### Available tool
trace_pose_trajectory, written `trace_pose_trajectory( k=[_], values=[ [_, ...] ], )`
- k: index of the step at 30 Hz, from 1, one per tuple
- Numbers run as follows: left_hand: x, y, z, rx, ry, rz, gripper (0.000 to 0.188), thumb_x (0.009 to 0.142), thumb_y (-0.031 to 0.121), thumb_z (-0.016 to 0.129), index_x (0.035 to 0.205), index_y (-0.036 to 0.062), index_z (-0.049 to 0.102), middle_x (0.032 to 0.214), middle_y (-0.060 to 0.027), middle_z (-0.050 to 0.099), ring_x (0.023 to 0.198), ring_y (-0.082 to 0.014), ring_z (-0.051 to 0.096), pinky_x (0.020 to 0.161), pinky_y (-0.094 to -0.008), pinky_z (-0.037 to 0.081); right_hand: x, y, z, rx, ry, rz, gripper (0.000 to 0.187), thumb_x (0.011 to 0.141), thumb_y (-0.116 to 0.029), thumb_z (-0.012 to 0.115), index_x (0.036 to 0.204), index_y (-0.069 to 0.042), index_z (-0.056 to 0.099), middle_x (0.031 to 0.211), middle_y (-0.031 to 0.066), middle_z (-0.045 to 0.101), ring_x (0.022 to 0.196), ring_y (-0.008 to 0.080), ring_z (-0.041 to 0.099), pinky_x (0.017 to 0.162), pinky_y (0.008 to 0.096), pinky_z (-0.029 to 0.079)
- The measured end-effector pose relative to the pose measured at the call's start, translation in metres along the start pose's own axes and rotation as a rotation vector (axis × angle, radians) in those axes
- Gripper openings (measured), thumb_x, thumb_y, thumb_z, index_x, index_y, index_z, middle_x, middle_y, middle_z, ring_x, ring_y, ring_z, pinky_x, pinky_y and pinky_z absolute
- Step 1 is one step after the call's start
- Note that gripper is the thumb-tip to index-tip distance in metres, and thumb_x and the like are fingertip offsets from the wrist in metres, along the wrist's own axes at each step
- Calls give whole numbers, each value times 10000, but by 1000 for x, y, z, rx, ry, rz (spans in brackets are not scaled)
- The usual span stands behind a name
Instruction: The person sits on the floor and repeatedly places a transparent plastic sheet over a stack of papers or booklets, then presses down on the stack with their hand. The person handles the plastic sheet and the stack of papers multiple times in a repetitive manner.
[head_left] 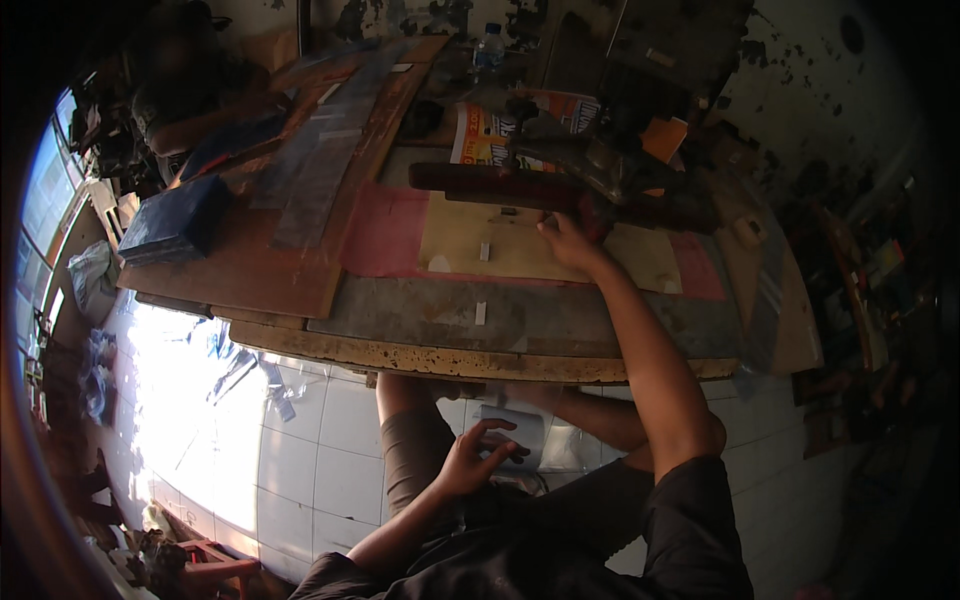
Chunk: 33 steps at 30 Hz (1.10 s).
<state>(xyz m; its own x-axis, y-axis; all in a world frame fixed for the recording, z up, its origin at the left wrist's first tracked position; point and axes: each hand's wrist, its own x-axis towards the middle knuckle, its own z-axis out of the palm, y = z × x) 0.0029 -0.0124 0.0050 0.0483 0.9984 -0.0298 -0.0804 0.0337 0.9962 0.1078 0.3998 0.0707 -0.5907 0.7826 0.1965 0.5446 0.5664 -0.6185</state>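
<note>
My right hand reaches over the table, its fingers bent together at a yellow sheet and beside a dark red part of a machine. Whatever lies in its fingers is hidden. The yellow sheet rests on a pink one, with small pale pieces on top. Across the sheets' far edge runs a long dark red bar. My left hand hovers over my lap with curved fingers apart and nothing in them. A greyish sheet shows below and behind it.
To the left, a brown board carries clear plastic strips and a dark blue stack. A person's arm is beyond it. Behind the bar stand a water bottle and printed sheets. The worn table edge faces me.
</note>
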Motion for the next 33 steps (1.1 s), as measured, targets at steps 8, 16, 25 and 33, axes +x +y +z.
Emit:
trace_pose_trajectory(
  k=[8, 16, 25, 33],
  values=[
    [1, 3, 3, -10, 29, 14, 320, 1008, 142, 680, 1271, 16, 547, 968, -125, 797, 949, -171, 757, 863, -313, 557, -68, -76, -31, 27, -12, -202, 296, 1049, -176, 539, 1329, -80, 526, 1428, 160, 545, 1359, 326, 509, 1143, 418, 370],
    [0, 6, 2, -1, 17, 10, 332, 1002, 148, 693, 1271, 16, 550, 957, -128, 794, 961, -173, 757, 865, -317, 559, -90, -101, -30, -409, 54, -367, 411, 1064, -262, 543, 1395, -22, 588, 1527, 140, 495, 1394, 342, 473, 1184, 474, 359],
    [-2, 5, 1, -17, 44, -22, 347, 991, 180, 710, 1274, 39, 567, 925, -113, 800, 963, -170, 760, 875, -321, 548, -135, -124, -20, -361, 96, -371, 473, 1053, -274, 549, 1397, 49, 539, 1479, 218, 510, 1391, 364, 474, 1182, 487, 356],
    [-1, 12, 0, -78, 84, -26, 340, 989, 162, 709, 1260, 15, 568, 930, -119, 799, 956, -170, 757, 883, -323, 544, -119, -115, -15, -351, 108, -369, 491, 1054, -281, 546, 1410, 55, 525, 1495, 231, 500, 1400, 372, 465, 1183, 481, 352]
  ],
)
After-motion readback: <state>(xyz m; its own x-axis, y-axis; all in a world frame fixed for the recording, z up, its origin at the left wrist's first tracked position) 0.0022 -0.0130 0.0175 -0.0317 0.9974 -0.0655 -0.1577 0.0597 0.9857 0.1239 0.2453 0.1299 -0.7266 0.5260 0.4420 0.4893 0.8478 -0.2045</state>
